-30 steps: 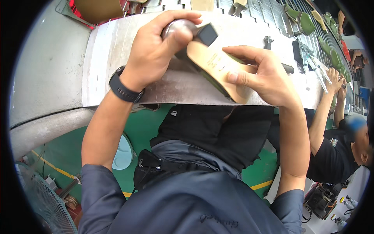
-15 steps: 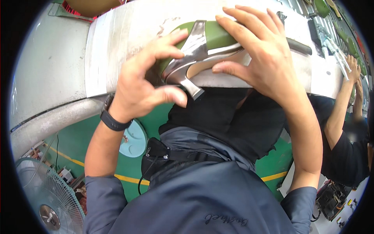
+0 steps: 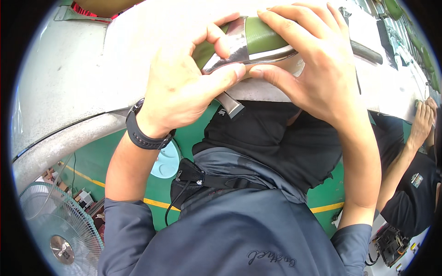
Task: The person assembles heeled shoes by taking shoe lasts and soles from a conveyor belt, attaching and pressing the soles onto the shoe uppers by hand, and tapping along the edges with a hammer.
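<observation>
At the near edge of the white workbench is a silver high-heeled sandal on a green shoe last, heel overhanging. The right hand clasps its toe end, fingers spread; the left hand, fingers curled, grips its heel end.

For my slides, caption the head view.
Left hand and right hand hold a green, silver-heeled shoe at a pale bench.

- Passable left of the left hand, over the desk.
- Blocked between it and the right hand by the green-and-silver shoe; narrowed to a slit between thumb tips.
- Obstructed on the left thumb's near side by the heel.
- Barred beside the right hand by a dark rod.
</observation>
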The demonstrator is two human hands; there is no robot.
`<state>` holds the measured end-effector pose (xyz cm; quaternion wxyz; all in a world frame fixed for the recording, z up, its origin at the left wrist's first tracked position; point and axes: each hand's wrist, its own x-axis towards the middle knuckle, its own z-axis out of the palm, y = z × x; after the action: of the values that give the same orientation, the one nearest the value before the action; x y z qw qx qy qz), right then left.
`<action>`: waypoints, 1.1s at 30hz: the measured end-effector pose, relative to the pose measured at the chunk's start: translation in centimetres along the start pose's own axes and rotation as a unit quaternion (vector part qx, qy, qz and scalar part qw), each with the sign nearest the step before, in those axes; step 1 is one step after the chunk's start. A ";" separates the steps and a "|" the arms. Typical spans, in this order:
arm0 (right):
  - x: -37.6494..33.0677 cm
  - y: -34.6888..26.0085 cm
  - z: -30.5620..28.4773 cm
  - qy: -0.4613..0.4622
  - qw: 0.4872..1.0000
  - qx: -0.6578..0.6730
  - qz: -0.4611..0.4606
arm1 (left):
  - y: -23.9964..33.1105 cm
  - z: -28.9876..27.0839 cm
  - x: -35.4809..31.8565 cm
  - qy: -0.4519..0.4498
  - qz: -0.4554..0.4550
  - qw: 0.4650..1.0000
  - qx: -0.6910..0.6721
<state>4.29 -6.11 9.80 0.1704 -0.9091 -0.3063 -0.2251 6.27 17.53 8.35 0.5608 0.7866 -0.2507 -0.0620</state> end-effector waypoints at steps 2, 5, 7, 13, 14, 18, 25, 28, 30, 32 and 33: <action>0.2 -0.4 -0.2 -0.003 1.000 0.000 0.004 | -0.5 -0.5 0.1 -0.009 0.029 0.998 0.051; 0.6 -0.4 -0.5 -0.012 1.000 -0.010 0.006 | -1.0 -0.6 0.0 -0.020 0.048 0.995 0.082; 0.6 0.5 -0.8 -0.047 0.996 0.070 0.021 | -1.0 -1.0 0.3 -0.036 0.029 0.995 0.086; 0.5 1.5 -1.5 -0.127 0.989 0.034 0.070 | -0.5 -1.2 2.4 -0.116 0.025 0.985 0.123; 0.8 1.4 -1.5 -0.105 0.992 0.041 0.053 | -0.5 -1.0 2.6 -0.114 0.008 0.986 0.118; 4.1 1.3 -5.2 -0.266 0.945 0.120 0.146 | -0.2 0.0 3.0 -0.093 -0.003 0.993 0.079; -6.1 8.2 -1.6 0.077 0.970 0.048 0.226 | 0.7 1.7 1.7 -0.052 0.008 0.984 0.173; -8.7 9.5 -3.7 0.061 0.966 0.060 0.245 | 2.1 1.6 3.5 -0.099 0.021 0.969 0.227; -8.2 9.0 -4.9 -0.058 0.978 0.022 0.199 | 2.8 2.2 5.3 -0.121 0.005 0.966 0.227; -7.7 9.0 -5.2 -0.058 0.982 -0.015 0.177 | 2.9 2.9 7.2 -0.143 0.069 0.971 0.180; -7.6 8.6 -5.1 -0.073 0.978 -0.041 0.192 | 2.7 3.2 7.7 -0.159 0.077 0.965 0.193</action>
<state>2.72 -18.55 8.73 0.1505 -0.9712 -0.1280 -0.1333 10.85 10.62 11.04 0.3544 0.8380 -0.4042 -0.0934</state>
